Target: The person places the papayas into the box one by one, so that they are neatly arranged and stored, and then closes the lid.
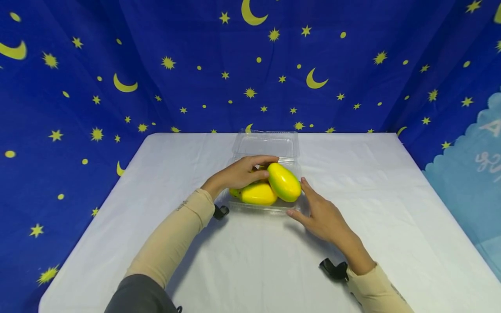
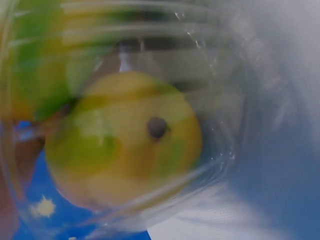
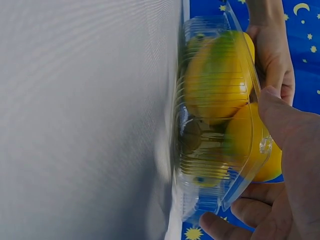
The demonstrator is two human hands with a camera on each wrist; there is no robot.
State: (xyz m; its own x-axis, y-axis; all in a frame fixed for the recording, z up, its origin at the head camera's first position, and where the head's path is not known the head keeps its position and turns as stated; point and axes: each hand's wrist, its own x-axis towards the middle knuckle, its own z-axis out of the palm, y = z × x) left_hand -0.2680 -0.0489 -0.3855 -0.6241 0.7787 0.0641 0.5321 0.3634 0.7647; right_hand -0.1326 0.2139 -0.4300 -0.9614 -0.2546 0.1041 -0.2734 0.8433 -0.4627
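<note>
Yellow-green mangoes sit in a clear plastic clamshell box (image 1: 256, 209), whose lid (image 1: 266, 144) is folded back. My left hand (image 1: 243, 171) reaches over the box from the left, thumb and forefinger around the upper end of a tilted mango (image 1: 285, 182). That mango rests high at the box's right side, beside a lower mango (image 1: 258, 194). At the right front corner my right hand (image 1: 322, 214) has its thumb and fingers spread, fingertips close to the tilted mango and the rim. Through the blurred wall in the left wrist view shows a mango (image 2: 125, 140) with a dark stem spot.
A white cloth (image 1: 372, 182) covers the table under the box. Behind it and to the left hangs a blue curtain (image 1: 195, 43) with yellow moons and stars. Dark wrist cameras (image 1: 334, 269) are strapped to both forearms. A light blue panel (image 1: 469, 174) hangs at the right.
</note>
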